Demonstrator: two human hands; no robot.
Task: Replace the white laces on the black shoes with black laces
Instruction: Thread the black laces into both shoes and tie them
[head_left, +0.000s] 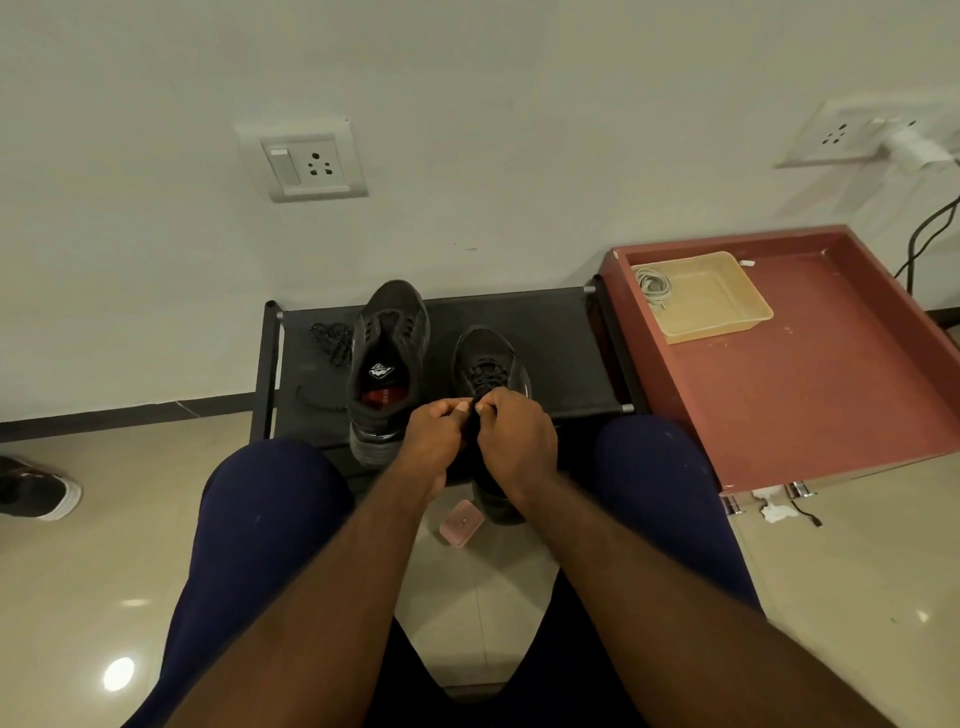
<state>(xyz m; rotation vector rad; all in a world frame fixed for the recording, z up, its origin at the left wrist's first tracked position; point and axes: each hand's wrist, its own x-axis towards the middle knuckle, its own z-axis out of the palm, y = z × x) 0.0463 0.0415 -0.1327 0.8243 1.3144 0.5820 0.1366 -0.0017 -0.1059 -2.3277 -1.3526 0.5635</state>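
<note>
Two black shoes stand on a low black rack (550, 332). The left shoe (387, 358) has no lace and shows its red insole. The right shoe (491, 364) carries a black lace through its eyelets. My left hand (434, 441) and my right hand (511, 436) meet over the right shoe's tongue, each pinching an end of its black lace. A loose black lace (330, 340) lies bundled on the rack left of the shoes. White laces (653, 286) lie coiled in a beige tray (727, 301).
The beige tray sits on a red-brown table (805, 395) to the right. A pink small box (461, 522) lies on the tiled floor under my hands. Another shoe (36, 488) sits at the far left floor. My knees flank the rack.
</note>
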